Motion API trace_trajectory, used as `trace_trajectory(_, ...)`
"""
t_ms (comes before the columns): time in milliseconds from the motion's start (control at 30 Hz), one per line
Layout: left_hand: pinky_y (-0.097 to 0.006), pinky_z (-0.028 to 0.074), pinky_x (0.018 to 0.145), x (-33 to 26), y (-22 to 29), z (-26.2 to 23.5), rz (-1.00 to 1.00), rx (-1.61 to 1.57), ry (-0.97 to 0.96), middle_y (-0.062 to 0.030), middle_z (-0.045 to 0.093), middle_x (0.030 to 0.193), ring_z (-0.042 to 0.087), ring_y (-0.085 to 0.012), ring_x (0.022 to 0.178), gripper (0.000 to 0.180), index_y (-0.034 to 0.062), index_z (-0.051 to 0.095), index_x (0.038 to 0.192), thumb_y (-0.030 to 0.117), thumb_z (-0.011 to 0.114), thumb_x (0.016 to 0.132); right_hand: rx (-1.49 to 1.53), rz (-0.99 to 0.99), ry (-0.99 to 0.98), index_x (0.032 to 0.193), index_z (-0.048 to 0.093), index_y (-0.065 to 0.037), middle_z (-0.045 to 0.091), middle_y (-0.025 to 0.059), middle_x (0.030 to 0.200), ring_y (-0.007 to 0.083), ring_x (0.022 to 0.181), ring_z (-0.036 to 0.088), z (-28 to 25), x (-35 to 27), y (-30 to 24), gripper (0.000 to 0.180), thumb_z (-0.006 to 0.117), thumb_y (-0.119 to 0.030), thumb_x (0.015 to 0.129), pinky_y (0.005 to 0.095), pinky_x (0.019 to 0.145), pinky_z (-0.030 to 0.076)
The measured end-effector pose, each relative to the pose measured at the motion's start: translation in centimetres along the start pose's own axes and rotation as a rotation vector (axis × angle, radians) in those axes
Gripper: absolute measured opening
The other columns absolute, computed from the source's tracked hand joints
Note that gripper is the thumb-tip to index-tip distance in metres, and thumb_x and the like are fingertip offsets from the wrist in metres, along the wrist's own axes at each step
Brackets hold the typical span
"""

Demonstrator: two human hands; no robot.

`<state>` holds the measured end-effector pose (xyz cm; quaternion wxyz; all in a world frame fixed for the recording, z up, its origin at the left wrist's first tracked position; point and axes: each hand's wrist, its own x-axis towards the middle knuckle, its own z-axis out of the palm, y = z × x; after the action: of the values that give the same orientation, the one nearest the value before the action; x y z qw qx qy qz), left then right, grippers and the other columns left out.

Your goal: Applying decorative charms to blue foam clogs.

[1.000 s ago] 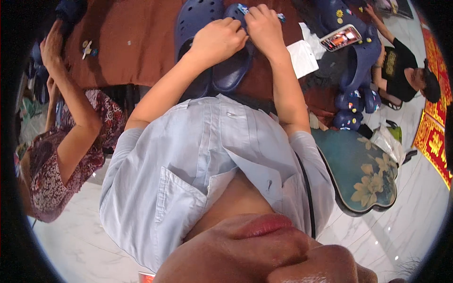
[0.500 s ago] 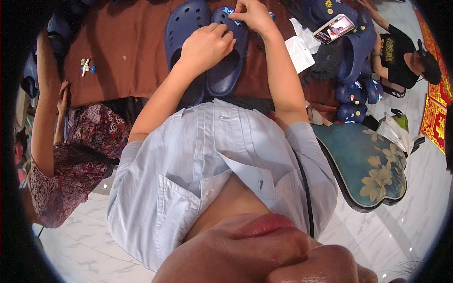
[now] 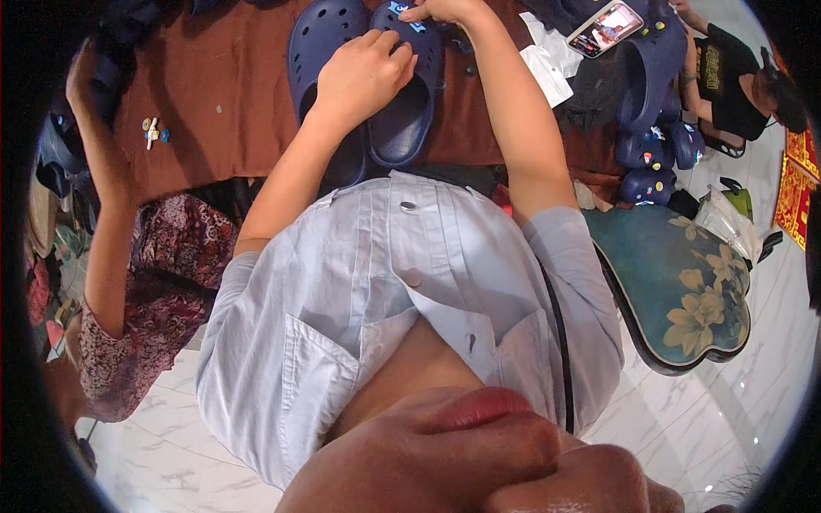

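Note:
A pair of navy blue clogs lies side by side in front of me, toes away. My left hand (image 3: 363, 77) is curled over the top of the right clog (image 3: 400, 141), its fingers closed on the inner side of the upper. At that clog's toe, my right hand (image 3: 449, 10) has its thumb beside small blue-and-white shoe charms (image 3: 416, 26). The upper frame edge cuts off part of this hand; its fingers look drawn together, and whatever is between them is hidden. The left clog (image 3: 321, 51) shows bare holes and no charm.
A brown cloth (image 3: 231, 120) covers the table, with loose charms (image 3: 154, 132) at left. White paper (image 3: 547, 73), a phone (image 3: 605, 30) and more decorated clogs (image 3: 646, 147) are at right. A floral-backed chair (image 3: 684, 291) stands nearby. Co-workers' arms show at left (image 3: 107, 197) and far right.
The view has shifted slightly, so the clogs sit a little higher and further left. My right hand has moved up toward the toe and partly out of frame. The left co-worker's arm has shifted.

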<state>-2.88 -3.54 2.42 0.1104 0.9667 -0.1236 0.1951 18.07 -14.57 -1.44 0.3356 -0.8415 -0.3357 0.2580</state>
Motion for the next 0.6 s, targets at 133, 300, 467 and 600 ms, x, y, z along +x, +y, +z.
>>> trace_trajectory(133,-0.035,0.057,0.074,-0.1,-0.1,0.1,-0.009,0.002,0.007,-0.0063,0.069,0.099,0.067,-0.0225,0.087,0.019,0.0068,0.074,0.100,0.023,0.071,0.089,0.021,0.000,-0.080,0.105,0.068,-0.001,0.072,0.0123,0.092,0.0231,0.086,0.068,-0.3,0.6,0.8,0.044,0.091,-0.016,0.071,0.0375,0.077,0.054)
trace_trajectory(300,-0.035,0.058,0.074,-0.1,-0.1,0.2,0.000,0.005,0.043,-0.0061,0.070,0.098,0.068,-0.0226,0.086,0.019,0.0077,0.075,0.098,0.024,0.071,0.090,0.361,0.025,-0.064,0.106,0.070,-0.003,0.071,0.0048,0.089,0.0119,0.077,0.063,0.0,-2.0,1.3,0.033,0.085,-0.020,0.081,0.0283,0.066,0.050)
trace_trajectory(467,-0.034,0.058,0.074,-0.4,-0.2,0.2,-0.023,-0.020,0.059,-0.0043,0.070,0.098,0.069,-0.0216,0.087,0.019,0.0084,0.075,0.097,0.025,0.070,0.090,0.410,0.006,0.023,0.108,0.070,-0.002,0.070,0.0043,0.088,0.0116,0.076,0.062,0.0,-2.5,0.2,0.030,0.081,-0.018,0.086,0.0290,0.068,0.050)
trace_trajectory(600,-0.034,0.058,0.074,-0.3,-0.2,0.3,-0.021,-0.028,0.046,-0.0046,0.069,0.098,0.069,-0.0215,0.087,0.018,0.0084,0.075,0.097,0.025,0.070,0.090,0.337,-0.052,0.022,0.108,0.070,-0.002,0.069,0.0038,0.087,0.0118,0.078,0.062,0.8,-2.4,0.5,0.029,0.081,-0.018,0.086,0.0287,0.072,0.051)
